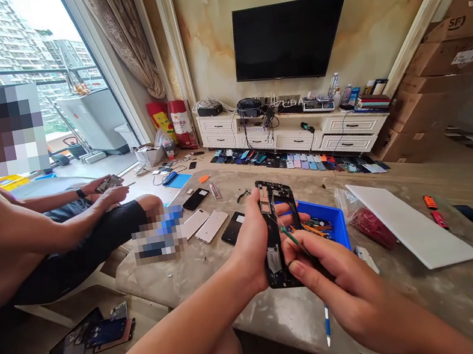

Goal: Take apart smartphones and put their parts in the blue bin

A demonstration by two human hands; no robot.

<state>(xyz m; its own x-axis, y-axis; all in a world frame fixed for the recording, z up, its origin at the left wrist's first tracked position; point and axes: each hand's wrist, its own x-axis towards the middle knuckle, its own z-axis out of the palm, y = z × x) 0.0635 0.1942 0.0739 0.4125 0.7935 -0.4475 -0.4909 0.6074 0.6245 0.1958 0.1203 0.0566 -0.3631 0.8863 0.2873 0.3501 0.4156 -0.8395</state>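
My left hand point(247, 236) is closed around the edge of an opened phone frame point(273, 259), which stands nearly upright above the table with its inner parts facing me. One side has an open slot, and fingers show behind it. In my right hand point(343, 292) is a thin green tool point(290, 234), pinched with its tip against the inside of the frame. Most of its shaft is hidden by my fingers. A blue-and-white pen-like end point(327, 325) sticks out below that hand; whether it belongs to the same tool, I cannot tell. Behind the frame sits a blue bin point(338, 223) of small parts.
Several phones point(212, 226) lie left on the stone table point(264, 312). A white board point(409, 220) and a bag of red material point(371, 226) are at right. Another person point(9, 235) sits left, holding a phone point(109, 183). Phone parts point(108, 332) lie lower left.
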